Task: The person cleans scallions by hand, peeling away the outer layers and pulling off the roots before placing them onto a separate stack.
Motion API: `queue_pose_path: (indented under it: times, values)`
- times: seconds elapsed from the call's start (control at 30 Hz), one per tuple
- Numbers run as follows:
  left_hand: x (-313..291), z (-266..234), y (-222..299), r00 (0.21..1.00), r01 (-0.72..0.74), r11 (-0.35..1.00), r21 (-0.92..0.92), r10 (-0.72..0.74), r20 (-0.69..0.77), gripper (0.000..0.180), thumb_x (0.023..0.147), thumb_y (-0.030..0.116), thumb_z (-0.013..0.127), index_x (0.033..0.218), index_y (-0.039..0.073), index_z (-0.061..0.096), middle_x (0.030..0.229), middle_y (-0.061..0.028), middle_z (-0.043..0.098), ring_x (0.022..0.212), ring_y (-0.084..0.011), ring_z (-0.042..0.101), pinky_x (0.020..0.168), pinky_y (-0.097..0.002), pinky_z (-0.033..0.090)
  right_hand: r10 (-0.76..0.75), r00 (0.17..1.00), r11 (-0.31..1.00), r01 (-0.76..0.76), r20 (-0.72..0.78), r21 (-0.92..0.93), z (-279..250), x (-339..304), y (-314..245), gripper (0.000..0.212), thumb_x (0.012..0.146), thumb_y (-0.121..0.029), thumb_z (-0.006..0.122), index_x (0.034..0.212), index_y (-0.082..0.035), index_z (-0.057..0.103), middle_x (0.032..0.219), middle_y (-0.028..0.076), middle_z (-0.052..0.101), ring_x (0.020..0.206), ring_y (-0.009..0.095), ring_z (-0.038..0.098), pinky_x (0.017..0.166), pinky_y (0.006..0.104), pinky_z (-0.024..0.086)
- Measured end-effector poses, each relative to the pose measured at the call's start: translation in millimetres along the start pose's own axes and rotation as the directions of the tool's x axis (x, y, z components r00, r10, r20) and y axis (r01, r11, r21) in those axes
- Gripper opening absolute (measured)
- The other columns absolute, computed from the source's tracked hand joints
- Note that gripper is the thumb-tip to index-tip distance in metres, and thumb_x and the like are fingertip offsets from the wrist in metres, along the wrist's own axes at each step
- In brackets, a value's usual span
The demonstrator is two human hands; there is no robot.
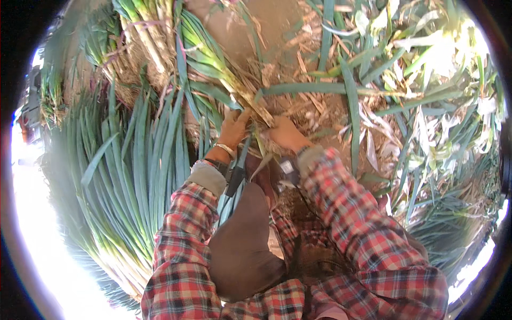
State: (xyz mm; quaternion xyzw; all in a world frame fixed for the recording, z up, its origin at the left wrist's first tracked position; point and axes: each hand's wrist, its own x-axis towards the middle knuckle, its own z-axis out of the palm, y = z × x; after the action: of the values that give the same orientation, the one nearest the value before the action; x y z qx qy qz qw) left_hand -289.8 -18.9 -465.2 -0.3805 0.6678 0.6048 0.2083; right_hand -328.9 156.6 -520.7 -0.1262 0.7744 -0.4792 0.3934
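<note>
A long green onion [234, 82] slants in front of me, its leaves toward the far left and its browned root end nearest me. My left hand [233, 129] is closed around the stalk's lower part, fingers curled. At the root end, my right hand [287, 134] grips the onion; its fingertips are partly hidden by the stalk and dry outer layers. Several loose leaves hang just below, between the two hands.
To my left lies a large heap of green onions [128, 165]. Tied bundles [152, 40] with roots stand beyond it. Stripped leaves and peelings [410, 85] pile up on the right. Brown soil [250, 24] with scraps shows ahead. My bent leg in a dark boot [248, 245] is below the hands.
</note>
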Motion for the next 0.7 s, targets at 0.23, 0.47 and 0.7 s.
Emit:
queue_pose_path:
  times: [0.23,0.47,0.7]
  values:
    - [41,-2,24,0.987,-0.006,0.823,-0.568,-0.088,-0.138,0.053,0.092,0.045,0.057,0.123,0.003,0.053,0.106,-0.009,0.062,0.08,-0.0247,0.062,0.074,-0.0395,0.053,0.123,0.984,0.992,-0.119,0.125,-0.045,-61,-96,-122,0.039,0.081,-0.023,0.065,0.113,0.0,0.06,0.086,0.016,0.066,0.081,0.027,0.062,0.077,0.0397,0.048]
    - [-155,130,65,0.943,0.204,0.899,-0.386,-0.075,0.324,0.042,0.085,0.025,0.07,0.114,0.001,0.055,0.097,-0.0102,0.064,0.078,-0.0215,0.065,0.056,-0.0353,0.056,0.155,0.981,0.986,-0.161,0.114,0.038,-111,-308,-68,0.041,0.086,-0.024,0.062,0.118,0.001,0.055,0.096,0.022,0.064,0.089,0.028,0.062,0.081,0.0387,0.047]
    - [-278,154,119,0.948,-0.218,0.959,-0.178,0.252,0.194,0.042,0.091,0.035,0.062,0.109,-0.003,0.057,0.089,-0.0124,0.062,0.072,-0.0179,0.062,0.053,-0.034,0.052,-0.002,0.988,0.997,0.014,-0.154,0.077,-118,-423,-126,0.061,0.083,-0.019,0.069,0.135,0.001,0.043,0.116,0.019,0.062,0.102,0.024,0.059,0.09,0.036,0.045]
